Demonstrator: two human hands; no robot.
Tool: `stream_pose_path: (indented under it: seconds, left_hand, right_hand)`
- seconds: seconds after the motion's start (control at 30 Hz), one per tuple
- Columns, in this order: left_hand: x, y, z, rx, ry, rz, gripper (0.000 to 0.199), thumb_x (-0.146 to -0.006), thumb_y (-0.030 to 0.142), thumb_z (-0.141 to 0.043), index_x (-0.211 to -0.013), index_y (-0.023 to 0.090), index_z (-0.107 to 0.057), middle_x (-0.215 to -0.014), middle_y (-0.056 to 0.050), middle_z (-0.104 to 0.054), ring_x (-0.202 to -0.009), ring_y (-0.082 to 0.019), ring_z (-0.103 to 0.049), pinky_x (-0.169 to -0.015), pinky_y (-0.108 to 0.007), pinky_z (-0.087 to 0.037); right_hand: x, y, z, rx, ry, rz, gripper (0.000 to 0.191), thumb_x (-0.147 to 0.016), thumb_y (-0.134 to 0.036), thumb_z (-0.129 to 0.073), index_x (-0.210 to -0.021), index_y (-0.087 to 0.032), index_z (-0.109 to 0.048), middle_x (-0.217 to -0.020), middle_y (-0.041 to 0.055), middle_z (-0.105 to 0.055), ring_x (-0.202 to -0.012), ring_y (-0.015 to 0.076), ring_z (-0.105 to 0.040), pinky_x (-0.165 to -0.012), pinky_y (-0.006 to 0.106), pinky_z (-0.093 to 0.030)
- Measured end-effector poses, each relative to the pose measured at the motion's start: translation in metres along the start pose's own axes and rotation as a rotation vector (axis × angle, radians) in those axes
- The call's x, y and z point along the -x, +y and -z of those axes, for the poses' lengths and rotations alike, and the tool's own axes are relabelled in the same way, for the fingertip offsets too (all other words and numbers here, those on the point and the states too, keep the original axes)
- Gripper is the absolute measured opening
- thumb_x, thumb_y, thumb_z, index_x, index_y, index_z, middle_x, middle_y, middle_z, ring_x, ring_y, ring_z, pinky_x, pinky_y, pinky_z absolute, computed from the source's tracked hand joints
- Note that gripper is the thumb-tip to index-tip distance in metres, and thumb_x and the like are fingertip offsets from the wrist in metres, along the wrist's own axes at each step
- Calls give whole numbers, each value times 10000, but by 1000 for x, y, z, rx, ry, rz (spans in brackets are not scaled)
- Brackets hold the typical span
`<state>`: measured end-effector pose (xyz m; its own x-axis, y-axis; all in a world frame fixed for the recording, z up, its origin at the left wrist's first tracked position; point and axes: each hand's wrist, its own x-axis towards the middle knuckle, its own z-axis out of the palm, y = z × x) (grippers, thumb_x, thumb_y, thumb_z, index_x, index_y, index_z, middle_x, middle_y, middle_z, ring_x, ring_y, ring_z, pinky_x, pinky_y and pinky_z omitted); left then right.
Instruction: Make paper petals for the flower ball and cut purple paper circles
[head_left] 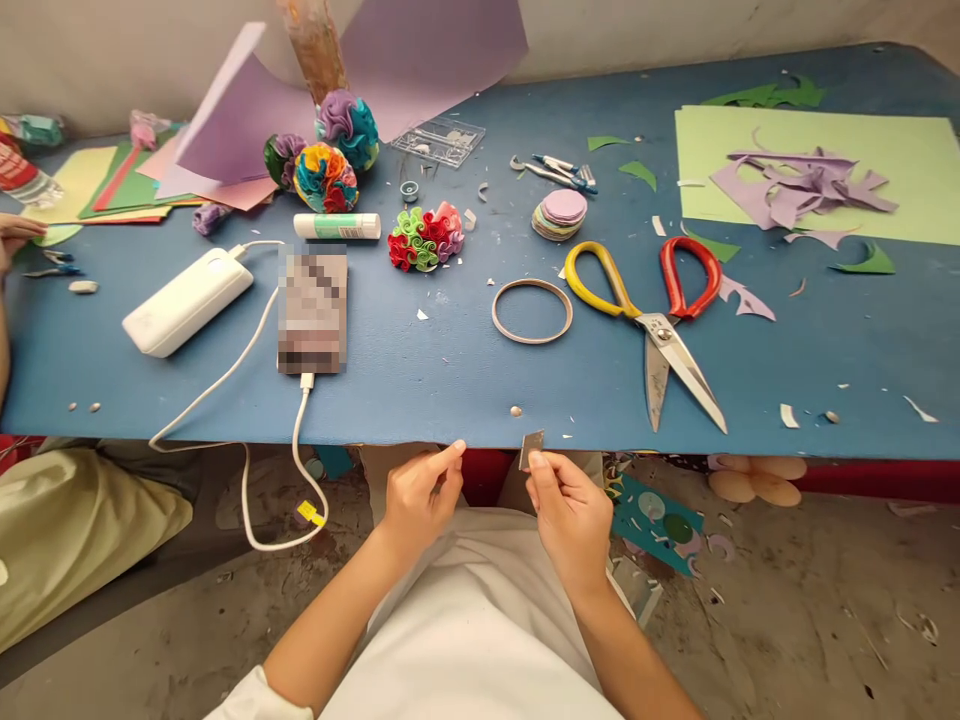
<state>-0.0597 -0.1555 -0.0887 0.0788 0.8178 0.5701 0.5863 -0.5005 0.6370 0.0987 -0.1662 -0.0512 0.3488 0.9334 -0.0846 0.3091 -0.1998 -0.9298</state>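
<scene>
My right hand (pixel 571 510) pinches a small flat dark grey piece (pixel 531 447) between thumb and fingers, just off the table's front edge. Over my lap to its left, my left hand (pixel 424 497) has its index finger extended, with the other fingers curled; whether anything is between them is too small to tell. On the blue table (pixel 420 370), beyond my hands, lie a thin ring (pixel 532 311) and open scissors (pixel 664 335) with yellow and red handles. Curled paper flowers (pixel 425 238) in red and green sit farther back.
A white power bank (pixel 187 303) is cabled to a blurred device (pixel 313 313). Behind are a glue stick (pixel 337 227), paper discs (pixel 559 214) and purple scraps (pixel 802 185) on green paper (pixel 915 170). Another person's hand (pixel 19 232) shows at far left.
</scene>
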Motion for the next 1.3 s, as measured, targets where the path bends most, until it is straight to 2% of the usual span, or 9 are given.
stream_pose_path:
  seconds: [0.33,0.83,0.93,1.03,1.13,1.23,1.3]
  left_hand:
    - [3,-5,-3,48,-1,-29,327,-868,50,-491,-1154,189,-566,-623,34,-616,-508,-81,-486,-516,-184,-435]
    - [-1,-8,-8,58,56,-73,332,-860,34,-487,-1142,195,-557,-562,74,-552,-453,-70,-445,-473,-173,-399]
    - [-2,-8,-8,52,59,-91,328,-861,33,-484,-1136,191,-568,-560,67,-566,-461,-73,-474,-480,-177,-408]
    - [-8,-5,1,36,35,-107,330,-860,29,-483,-1125,185,-601,-557,57,-583,-462,-72,-497,-484,-176,-408]
    - [-19,-3,23,7,15,-139,348,-841,14,-503,-1120,177,-632,-553,53,-577,-468,-70,-497,-498,-180,-411]
    - [-29,-6,46,-63,115,-201,398,-804,-32,-527,-1133,162,-638,-660,5,-651,-608,-99,-589,-614,-220,-495]
    - [-31,-11,54,-122,188,-210,425,-788,-57,-534,-1136,161,-642,-772,-34,-709,-739,-130,-647,-711,-268,-544]
  right_hand:
    - [0,4,-1,-24,-17,-6,437,-872,-559,-504,-659,-183,-568,-450,-53,-362,-418,75,-328,-392,209,-281]
    - [-1,1,3,-37,-70,-4,401,-875,-522,-511,-672,-182,-572,-442,-54,-374,-410,73,-330,-381,205,-287]
    - [-2,2,3,-37,-88,12,395,-876,-510,-511,-662,-183,-568,-438,-57,-370,-406,71,-325,-386,204,-281]
    - [-3,1,4,-32,-98,23,387,-877,-499,-516,-657,-183,-566,-440,-57,-371,-408,70,-318,-386,206,-266]
    - [-3,-1,4,-33,-108,27,381,-885,-489,-510,-664,-184,-567,-447,-56,-372,-417,71,-322,-394,207,-265]
    - [-3,-2,4,-39,-125,29,376,-893,-481,-502,-671,-184,-565,-452,-60,-354,-424,70,-308,-400,206,-262]
    - [-2,-2,5,-43,-133,31,372,-896,-478,-502,-676,-184,-563,-456,-63,-344,-424,68,-293,-398,206,-253]
